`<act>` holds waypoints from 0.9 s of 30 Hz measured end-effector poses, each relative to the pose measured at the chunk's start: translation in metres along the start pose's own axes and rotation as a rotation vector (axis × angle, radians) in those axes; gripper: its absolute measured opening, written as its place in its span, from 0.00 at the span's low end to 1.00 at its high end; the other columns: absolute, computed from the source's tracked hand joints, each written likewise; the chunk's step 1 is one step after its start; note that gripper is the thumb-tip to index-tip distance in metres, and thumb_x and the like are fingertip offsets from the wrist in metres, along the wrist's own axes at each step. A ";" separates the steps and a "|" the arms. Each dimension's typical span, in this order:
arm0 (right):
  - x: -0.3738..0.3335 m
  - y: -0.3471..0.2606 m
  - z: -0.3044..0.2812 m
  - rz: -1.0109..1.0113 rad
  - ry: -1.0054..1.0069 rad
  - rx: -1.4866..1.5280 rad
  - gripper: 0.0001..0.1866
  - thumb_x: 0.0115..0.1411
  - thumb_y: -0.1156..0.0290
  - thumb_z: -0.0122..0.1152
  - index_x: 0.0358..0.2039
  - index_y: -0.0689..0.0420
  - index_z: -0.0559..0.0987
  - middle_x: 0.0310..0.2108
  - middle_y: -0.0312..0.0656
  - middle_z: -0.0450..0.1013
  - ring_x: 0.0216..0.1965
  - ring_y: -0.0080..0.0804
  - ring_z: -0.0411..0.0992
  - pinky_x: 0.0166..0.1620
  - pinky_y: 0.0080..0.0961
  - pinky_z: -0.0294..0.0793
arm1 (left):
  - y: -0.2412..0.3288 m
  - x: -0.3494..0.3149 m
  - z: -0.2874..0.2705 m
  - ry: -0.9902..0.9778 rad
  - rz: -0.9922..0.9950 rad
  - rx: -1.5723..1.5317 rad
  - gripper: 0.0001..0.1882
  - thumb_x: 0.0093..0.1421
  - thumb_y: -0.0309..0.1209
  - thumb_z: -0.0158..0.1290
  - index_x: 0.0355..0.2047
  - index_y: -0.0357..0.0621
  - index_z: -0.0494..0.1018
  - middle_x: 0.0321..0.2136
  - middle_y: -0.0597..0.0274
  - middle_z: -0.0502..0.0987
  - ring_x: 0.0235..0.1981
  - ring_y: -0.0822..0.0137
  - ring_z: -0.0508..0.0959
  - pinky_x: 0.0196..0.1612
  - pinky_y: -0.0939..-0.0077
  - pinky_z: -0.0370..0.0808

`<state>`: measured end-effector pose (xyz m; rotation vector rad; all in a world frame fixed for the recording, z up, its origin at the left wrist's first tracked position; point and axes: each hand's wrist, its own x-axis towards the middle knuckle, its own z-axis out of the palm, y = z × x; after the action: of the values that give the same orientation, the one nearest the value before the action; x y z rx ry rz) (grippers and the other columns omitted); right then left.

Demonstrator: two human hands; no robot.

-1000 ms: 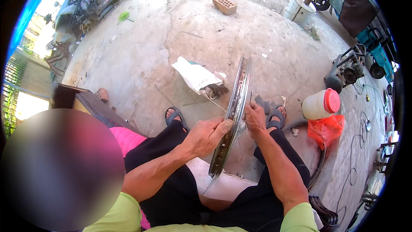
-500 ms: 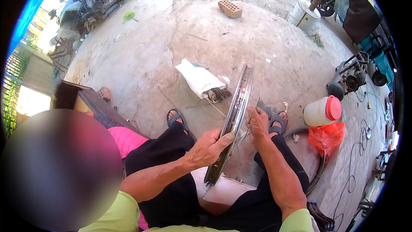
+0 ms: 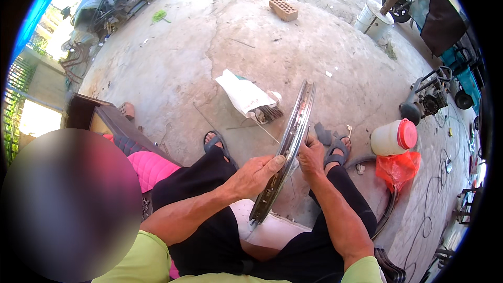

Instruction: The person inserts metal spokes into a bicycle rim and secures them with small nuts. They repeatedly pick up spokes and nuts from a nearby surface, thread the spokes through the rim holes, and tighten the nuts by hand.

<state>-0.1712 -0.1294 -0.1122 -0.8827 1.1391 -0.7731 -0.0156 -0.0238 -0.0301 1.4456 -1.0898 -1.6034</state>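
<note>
A metal wheel rim [image 3: 293,135] stands tilted between my knees, its lower end on a white padded surface [image 3: 277,230]. My left hand [image 3: 255,175] is closed round its left side, the thumb pressed on the edge. Against the rim's right side is my right hand [image 3: 312,157], its fingers pinched together; a small dark tip shows above them, but what they hold is mostly hidden. Ahead on the ground lies a white sack [image 3: 242,93] with a bundle of thin dark rods [image 3: 269,114] sticking out.
To the right stand a whitish jar with a red lid [image 3: 394,137] and a red plastic bag [image 3: 398,169], near a black tyre [image 3: 389,212]. A perforated brick [image 3: 283,9] lies far ahead. At the left is a brown box [image 3: 112,126]; another person's blurred shape covers the lower left.
My right hand has moved in closer against the rim and turned, and the thin pointed thing above its fingers shows less. The rim has shifted slightly right at its top. My left hand keeps its hold.
</note>
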 end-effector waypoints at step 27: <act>-0.019 0.003 0.006 -0.038 0.112 0.049 0.13 0.60 0.72 0.66 0.21 0.55 0.73 0.20 0.28 0.70 0.21 0.13 0.64 0.23 0.15 0.64 | 0.011 -0.002 0.010 0.018 0.055 -0.016 0.31 0.73 0.55 0.35 0.32 0.38 0.72 0.21 0.60 0.73 0.24 0.69 0.72 0.30 0.71 0.71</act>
<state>-0.1703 -0.1101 -0.1059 -0.8305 1.1992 -0.8871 -0.0256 -0.0249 -0.0189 1.4051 -1.0953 -1.5546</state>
